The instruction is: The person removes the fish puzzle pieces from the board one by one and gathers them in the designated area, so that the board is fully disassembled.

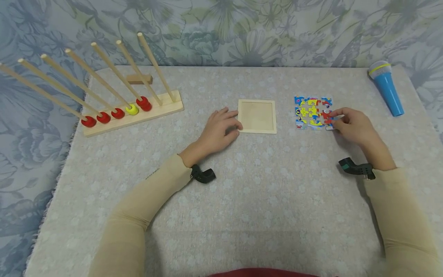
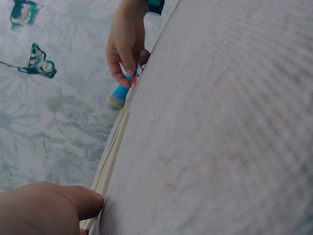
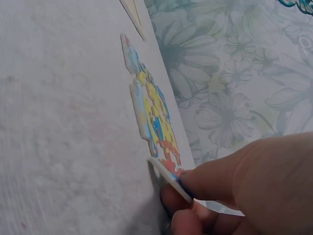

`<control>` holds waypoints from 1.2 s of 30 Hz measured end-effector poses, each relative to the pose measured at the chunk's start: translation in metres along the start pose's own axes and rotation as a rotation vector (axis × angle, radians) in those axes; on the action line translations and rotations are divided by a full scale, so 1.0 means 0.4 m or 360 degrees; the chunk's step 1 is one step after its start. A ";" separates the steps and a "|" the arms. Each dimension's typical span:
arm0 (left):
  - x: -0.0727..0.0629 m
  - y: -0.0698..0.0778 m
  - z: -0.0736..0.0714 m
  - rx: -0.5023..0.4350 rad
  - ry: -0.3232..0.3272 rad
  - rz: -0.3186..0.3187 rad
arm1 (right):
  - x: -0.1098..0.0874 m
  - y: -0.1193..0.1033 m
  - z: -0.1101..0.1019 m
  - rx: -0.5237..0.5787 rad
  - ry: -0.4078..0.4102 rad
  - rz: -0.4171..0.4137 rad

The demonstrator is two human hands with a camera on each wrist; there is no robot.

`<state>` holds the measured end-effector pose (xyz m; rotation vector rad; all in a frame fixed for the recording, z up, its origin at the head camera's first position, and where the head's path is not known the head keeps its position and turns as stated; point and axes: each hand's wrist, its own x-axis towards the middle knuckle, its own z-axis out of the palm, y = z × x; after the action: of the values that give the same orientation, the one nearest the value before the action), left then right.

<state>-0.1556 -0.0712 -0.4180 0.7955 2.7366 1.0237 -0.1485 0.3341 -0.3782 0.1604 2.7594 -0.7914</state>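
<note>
On the table lies a square light-wood puzzle frame (image 1: 257, 116) with a raised rim. My left hand (image 1: 221, 130) rests at its left edge, fingers loosely bent and fingertips touching the rim. The thumb (image 2: 88, 201) lies beside that edge in the left wrist view. To the right, colourful jigsaw pieces (image 1: 313, 112) in yellow, red and blue lie close together in a square, with gaps between some. My right hand (image 1: 353, 125) pinches a puzzle piece (image 3: 171, 179) at the lower right corner of this group, tilted up from the table in the right wrist view.
A wooden peg stand (image 1: 138, 120) with several tall rods and red and yellow beads stands at the left. Behind it lies a small wooden block (image 1: 139, 79). A blue toy microphone (image 1: 387, 89) is at the far right. Floral fabric (image 1: 242, 34) hangs behind the table.
</note>
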 end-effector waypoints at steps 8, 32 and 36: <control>0.001 0.001 -0.001 0.0002 -0.0005 -0.0012 | -0.010 -0.006 0.008 -0.0179 0.0087 0.0020; 0.001 -0.001 0.001 0.0000 0.0013 0.0003 | -0.016 0.009 -0.001 -0.0222 0.0065 -0.0007; 0.001 -0.002 0.002 0.0002 0.0009 0.0003 | -0.015 0.010 -0.001 -0.0223 0.0062 0.0002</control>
<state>-0.1563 -0.0711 -0.4190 0.7971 2.7421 1.0260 -0.1421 0.3376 -0.3780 0.1516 2.8389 -0.5980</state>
